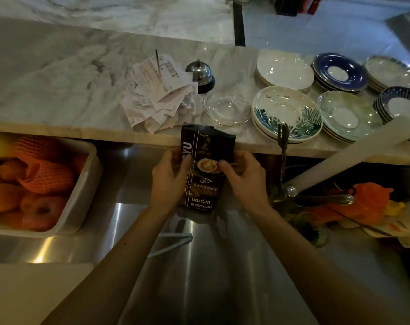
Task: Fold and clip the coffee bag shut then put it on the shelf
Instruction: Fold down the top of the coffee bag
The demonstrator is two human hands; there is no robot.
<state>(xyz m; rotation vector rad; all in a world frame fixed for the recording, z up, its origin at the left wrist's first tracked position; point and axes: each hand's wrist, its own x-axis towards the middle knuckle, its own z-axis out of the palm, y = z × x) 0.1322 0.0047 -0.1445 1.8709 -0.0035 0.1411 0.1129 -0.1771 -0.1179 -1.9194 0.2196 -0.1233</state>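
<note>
In the head view the coffee bag (204, 170) stood upright between both hands above the steel desk (222, 277). The left hand (170, 181) grasped its left edge; the right hand (242, 177) pinched its right side, thumb on the front panel. The bag's top, beyond the fingertips, looked unfolded, so the task seemed barely begun: folding, clipping and shelving all remained. No clip could be made out. The bag's back and the fingers behind it were hidden, and dim light blurred the top edge.
</note>
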